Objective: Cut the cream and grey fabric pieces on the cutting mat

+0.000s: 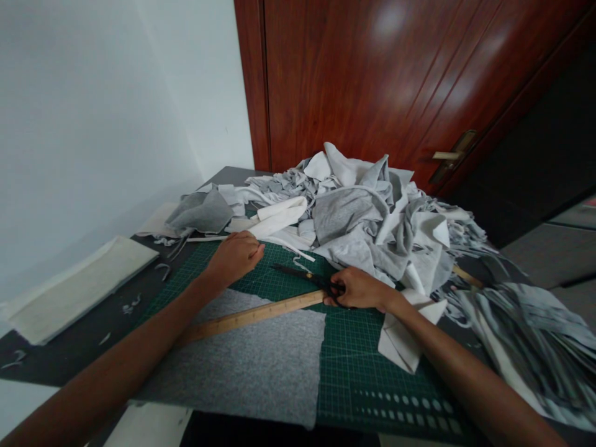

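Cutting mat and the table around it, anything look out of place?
Yes: small fabric scraps lie scattered on the table at left, apart from the large heap, and the wooden ruler sits slanted to the gray cloth's upper edge.

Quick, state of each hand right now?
Left hand: curled closed; whether it holds anything cannot be told.
Right hand: closed on the black scissors.

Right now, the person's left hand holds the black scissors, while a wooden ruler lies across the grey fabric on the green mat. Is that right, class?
Not quite: the hand is wrong. The head view shows the right hand holding the black scissors, while a wooden ruler lies across the grey fabric on the green mat.
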`<state>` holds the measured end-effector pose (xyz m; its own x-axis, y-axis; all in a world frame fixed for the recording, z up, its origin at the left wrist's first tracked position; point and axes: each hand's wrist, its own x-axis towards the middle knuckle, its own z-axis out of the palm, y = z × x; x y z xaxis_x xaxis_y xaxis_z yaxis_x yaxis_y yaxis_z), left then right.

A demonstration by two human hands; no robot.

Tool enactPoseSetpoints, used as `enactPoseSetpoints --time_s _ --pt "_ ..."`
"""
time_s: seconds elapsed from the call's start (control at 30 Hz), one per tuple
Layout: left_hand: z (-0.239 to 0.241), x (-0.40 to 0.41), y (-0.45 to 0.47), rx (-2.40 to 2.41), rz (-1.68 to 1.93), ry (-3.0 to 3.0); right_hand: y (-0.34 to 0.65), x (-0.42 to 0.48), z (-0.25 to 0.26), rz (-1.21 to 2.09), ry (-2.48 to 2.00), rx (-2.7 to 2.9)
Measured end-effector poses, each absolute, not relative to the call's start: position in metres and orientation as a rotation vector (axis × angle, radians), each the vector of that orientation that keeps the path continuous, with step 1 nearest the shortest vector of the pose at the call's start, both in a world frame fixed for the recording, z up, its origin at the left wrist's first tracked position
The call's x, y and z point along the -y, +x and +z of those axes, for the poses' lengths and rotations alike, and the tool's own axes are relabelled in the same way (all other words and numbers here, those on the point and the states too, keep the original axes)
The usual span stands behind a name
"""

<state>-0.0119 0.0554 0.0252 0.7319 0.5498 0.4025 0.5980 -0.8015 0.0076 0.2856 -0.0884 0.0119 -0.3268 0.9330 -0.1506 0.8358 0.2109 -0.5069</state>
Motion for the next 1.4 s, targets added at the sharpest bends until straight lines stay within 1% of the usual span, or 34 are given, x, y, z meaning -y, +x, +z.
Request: enactPoseSetpoints --time_s 0.07,0.13,0.23,0.4,0.47,0.53,0.63,0.7,0.83,0.97,1.1,1.27,1.4 --pt "0.025 -0.054 -0.011 0.932 -0.761 -2.876 0.285 0.088 0.012 0.760 -1.712 2.299" --pt "0.025 -0.050 -0.010 0.797 -0.888 -3.011 0.285 0.088 0.013 0.741 -1.732 2.305" --pt "0.026 -0.042 -0.009 0.488 -0.900 -3.170 0.285 0.089 0.018 0.668 -1.781 2.301" --pt "0.033 -0.034 -0.019 0.237 -0.986 -3.078 0.293 0.088 0.026 0.531 -1.831 2.275" --pt "0.034 -0.031 -0.021 0.103 -0.882 -3.042 0.296 0.086 0.027 0.498 -1.806 2.281" --pt "0.035 -0.024 -0.020 -0.028 -0.694 -3.068 0.298 0.083 0.027 0.456 -1.786 2.287" --pt "0.036 -0.005 -0.010 -0.119 -0.295 -3.218 0.300 0.080 0.025 0.386 -1.785 2.300" --pt "0.037 0.013 -0.001 -0.029 -0.095 -3.281 0.300 0.079 0.026 0.343 -1.795 2.312" --pt "0.037 0.045 0.012 0.227 0.055 -3.271 0.300 0.079 0.030 0.300 -1.797 2.349" --pt "0.029 0.055 0.016 0.565 0.037 -3.160 0.299 0.080 0.031 0.320 -1.794 2.408" --pt "0.020 0.049 0.013 0.759 -0.015 -3.091 0.298 0.081 0.029 0.366 -1.790 2.451" --pt "0.017 0.039 0.004 0.616 0.012 -3.146 0.301 0.081 0.031 0.454 -1.800 2.420" --pt "0.019 0.022 0.000 0.469 -0.060 -3.291 0.305 0.080 0.032 0.528 -1.805 2.375"
